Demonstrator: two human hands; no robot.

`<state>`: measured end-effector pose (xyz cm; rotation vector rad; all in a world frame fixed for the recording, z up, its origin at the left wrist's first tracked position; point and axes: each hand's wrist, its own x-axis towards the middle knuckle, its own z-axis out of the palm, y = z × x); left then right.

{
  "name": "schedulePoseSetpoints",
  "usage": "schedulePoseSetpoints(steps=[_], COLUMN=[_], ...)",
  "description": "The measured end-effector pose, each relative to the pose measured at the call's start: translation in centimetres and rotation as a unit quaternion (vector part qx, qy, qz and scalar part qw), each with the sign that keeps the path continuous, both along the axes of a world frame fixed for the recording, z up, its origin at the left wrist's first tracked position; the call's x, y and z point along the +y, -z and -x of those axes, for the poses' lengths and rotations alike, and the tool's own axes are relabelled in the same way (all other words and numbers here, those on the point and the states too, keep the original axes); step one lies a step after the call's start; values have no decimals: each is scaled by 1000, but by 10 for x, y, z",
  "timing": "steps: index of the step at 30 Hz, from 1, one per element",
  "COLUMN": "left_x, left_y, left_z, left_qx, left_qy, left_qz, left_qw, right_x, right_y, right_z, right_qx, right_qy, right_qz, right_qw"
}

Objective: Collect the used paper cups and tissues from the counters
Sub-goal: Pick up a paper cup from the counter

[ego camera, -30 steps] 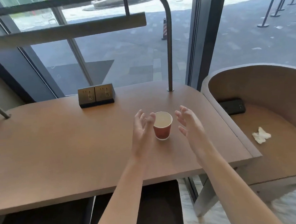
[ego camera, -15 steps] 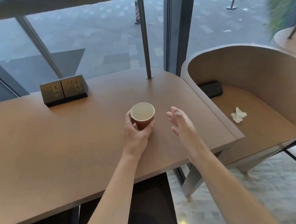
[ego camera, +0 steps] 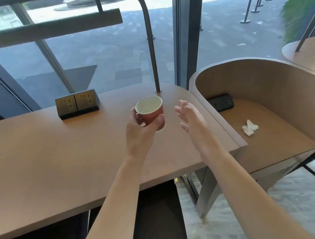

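Observation:
My left hand (ego camera: pixel 141 134) grips a red paper cup (ego camera: pixel 150 111) with a white inside, held a little above the brown wooden counter (ego camera: pixel 54 157). The cup is tilted slightly toward me and looks empty. My right hand (ego camera: pixel 190 117) hovers open just right of the cup, fingers spread, touching nothing. A crumpled white tissue (ego camera: pixel 249 127) lies on the lower wooden surface inside the curved booth (ego camera: pixel 261 79) to the right, apart from both hands.
A black socket box (ego camera: pixel 77 105) sits at the counter's back. A metal post (ego camera: pixel 154 64) rises behind the cup. A dark socket unit (ego camera: pixel 223 102) lies in the booth's back corner. Glass windows run behind. The counter's right edge borders the booth.
My left hand closed around the cup and lifted it off the counter. My right hand stayed open beside it. The view shifted upward.

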<state>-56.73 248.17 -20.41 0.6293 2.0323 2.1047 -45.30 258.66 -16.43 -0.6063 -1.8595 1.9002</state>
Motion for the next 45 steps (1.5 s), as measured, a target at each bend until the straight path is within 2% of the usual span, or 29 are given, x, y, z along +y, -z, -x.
schedulePoseSetpoints(steps=[10, 17, 22, 26, 36, 45], left_x=[-9, -23, -40, -47, -78, -147], left_y=[-59, -57, -51, -57, -79, -53], left_z=[-88, -156, -184, -198, -210, -210], left_qx=[43, 74, 51, 23, 37, -30], left_qy=[1, 0, -18, -15, 28, 25], left_qz=[-26, -7, -25, -56, -99, -146], left_qw=[999, 997, 998, 998, 994, 989], right_x=[-9, -16, -24, -29, -70, -133], right_y=[-54, -43, -32, -38, -63, -44], right_z=[-74, -134, -160, -170, -185, -195], right_qx=[56, 60, 65, 67, 76, 32], right_qy=[-2, -24, -34, -23, 5, 6], right_qz=[21, 45, 55, 48, 11, 1], right_qw=[998, 997, 996, 996, 997, 999])
